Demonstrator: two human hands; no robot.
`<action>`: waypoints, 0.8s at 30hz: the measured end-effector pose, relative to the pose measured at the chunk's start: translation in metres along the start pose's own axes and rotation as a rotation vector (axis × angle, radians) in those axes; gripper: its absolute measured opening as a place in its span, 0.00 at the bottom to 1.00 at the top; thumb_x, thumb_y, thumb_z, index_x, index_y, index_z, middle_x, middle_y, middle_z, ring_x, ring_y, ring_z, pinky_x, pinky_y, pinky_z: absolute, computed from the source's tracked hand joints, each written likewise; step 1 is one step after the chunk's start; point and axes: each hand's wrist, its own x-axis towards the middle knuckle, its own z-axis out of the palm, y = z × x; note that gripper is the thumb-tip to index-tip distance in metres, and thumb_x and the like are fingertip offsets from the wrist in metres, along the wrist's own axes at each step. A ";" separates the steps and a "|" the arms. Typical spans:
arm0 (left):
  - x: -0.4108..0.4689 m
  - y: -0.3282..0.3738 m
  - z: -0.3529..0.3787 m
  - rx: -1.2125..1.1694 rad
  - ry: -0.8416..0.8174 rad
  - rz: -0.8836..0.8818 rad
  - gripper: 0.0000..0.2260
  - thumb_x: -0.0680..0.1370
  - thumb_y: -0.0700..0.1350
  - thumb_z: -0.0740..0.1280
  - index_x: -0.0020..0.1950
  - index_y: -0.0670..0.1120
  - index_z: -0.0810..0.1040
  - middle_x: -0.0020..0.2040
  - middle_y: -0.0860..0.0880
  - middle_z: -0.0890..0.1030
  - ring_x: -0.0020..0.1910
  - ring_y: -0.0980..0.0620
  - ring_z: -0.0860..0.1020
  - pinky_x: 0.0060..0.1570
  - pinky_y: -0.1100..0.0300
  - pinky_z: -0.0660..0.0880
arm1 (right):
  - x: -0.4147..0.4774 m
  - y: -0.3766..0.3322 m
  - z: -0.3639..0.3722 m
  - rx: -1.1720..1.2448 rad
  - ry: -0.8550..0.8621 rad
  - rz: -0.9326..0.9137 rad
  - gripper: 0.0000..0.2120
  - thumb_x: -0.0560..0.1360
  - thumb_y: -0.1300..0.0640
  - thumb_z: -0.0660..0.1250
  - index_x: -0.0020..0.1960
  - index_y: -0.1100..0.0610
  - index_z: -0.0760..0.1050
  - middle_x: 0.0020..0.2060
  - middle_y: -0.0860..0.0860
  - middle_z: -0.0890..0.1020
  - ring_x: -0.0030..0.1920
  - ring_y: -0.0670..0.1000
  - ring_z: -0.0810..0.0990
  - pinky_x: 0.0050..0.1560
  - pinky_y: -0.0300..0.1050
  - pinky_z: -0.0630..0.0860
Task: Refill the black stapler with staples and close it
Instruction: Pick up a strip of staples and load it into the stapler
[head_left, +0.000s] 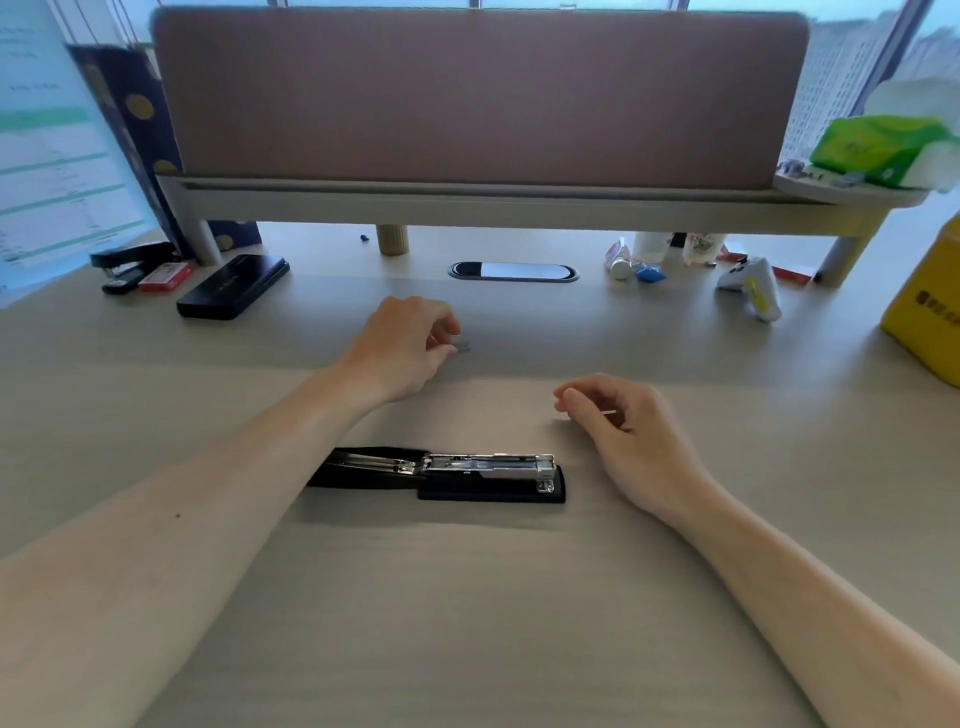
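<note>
The black stapler (467, 475) lies flat on the desk in front of me. Its lid is swung back to the left and the metal magazine faces up. Beyond it, a small grey strip of staples (464, 346) rests on the desk. My left hand (402, 348) reaches over the stapler, and its thumb and forefinger pinch the strip's left end. My right hand (623, 431) rests on the desk just right of the stapler's front end. Its fingers are loosely curled, and nothing is clearly held in them.
A raised shelf with a brown panel (483, 98) spans the back of the desk. Under it at the left are a second stapler (130, 260), a red staple box (166, 276) and a black case (234, 286). A white controller (750, 286) and a yellow box (930, 317) stand at the right.
</note>
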 end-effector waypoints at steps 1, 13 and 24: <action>-0.006 0.006 -0.005 -0.028 0.002 0.038 0.07 0.77 0.40 0.74 0.55 0.44 0.86 0.49 0.46 0.88 0.47 0.48 0.85 0.57 0.53 0.80 | -0.001 -0.001 0.000 0.026 0.006 0.008 0.08 0.82 0.53 0.67 0.53 0.51 0.84 0.44 0.44 0.88 0.47 0.43 0.84 0.47 0.38 0.75; -0.075 0.059 -0.036 -0.091 0.035 0.467 0.09 0.77 0.41 0.76 0.57 0.46 0.84 0.48 0.53 0.87 0.44 0.63 0.77 0.51 0.70 0.75 | -0.009 -0.061 0.000 0.315 -0.132 0.146 0.11 0.82 0.53 0.67 0.48 0.57 0.86 0.37 0.52 0.89 0.36 0.46 0.81 0.39 0.36 0.80; -0.087 0.067 -0.041 -0.426 0.033 0.131 0.04 0.78 0.45 0.75 0.51 0.47 0.86 0.44 0.51 0.88 0.44 0.55 0.86 0.50 0.67 0.80 | -0.024 -0.064 -0.005 0.395 -0.139 0.137 0.05 0.80 0.60 0.71 0.46 0.58 0.85 0.35 0.50 0.88 0.35 0.45 0.81 0.41 0.35 0.80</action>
